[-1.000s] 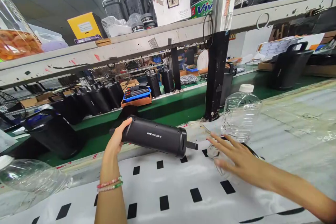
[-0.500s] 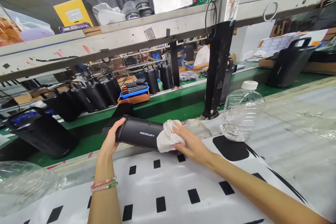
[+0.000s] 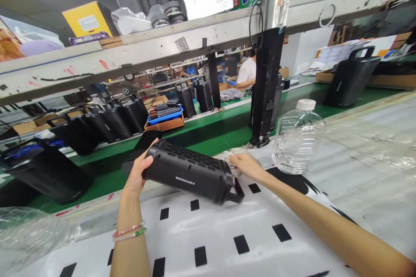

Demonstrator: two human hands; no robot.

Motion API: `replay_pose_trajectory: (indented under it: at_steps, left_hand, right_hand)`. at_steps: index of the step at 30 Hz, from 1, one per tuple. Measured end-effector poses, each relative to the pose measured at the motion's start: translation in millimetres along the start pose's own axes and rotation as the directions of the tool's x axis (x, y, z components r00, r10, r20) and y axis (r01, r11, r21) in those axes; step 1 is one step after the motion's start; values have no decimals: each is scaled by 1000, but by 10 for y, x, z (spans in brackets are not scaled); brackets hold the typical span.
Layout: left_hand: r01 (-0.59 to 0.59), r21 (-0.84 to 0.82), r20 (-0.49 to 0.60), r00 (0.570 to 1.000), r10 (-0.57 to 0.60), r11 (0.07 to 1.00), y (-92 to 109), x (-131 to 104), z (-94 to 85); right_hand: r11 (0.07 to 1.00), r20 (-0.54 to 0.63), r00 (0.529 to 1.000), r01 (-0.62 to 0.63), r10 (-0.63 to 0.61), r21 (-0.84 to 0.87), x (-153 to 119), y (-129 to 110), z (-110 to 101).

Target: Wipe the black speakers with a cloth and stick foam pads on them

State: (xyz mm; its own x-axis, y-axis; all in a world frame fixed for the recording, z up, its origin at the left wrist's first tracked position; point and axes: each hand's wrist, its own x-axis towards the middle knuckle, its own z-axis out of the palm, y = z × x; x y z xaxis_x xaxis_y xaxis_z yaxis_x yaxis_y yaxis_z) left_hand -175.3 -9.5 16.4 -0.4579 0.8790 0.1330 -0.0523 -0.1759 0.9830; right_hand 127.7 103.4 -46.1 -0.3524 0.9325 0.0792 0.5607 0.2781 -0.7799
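clear bottle [image 3: 299, 140] and black post [image 3: 267, 91] stand near the right hand [image 3: 247, 165]

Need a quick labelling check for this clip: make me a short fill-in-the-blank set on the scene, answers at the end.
1. The left hand grips one end of the black cylindrical device, whose pale lettering reads ____.
2. The pink, pale and green beaded bracelets are on the person's ____ wrist.
3. In the picture, the clear ribbed plastic bottle standing to the right of the right hand has a cap that is ____ in colour.

Missing words: MERKURY; left; white.
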Motion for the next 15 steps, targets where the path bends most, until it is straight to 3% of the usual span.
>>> replay_pose_trajectory:
  at_steps: [4,9,15]
  left_hand:
    - [-164,-13,111,980,164,986,19,-39,47]
    - [-193,-8,157,969,192,981,6,-29,55]
    - [-219,12,197,957,213,976,3,-28,54]
  right_hand:
    - [994,84,991,-100,104,-43,-26,164,-134]
    - [997,273,959,-70,79,-43,-225,181,-135]
    - [990,159,986,-26,49,-142,-207,146,43]
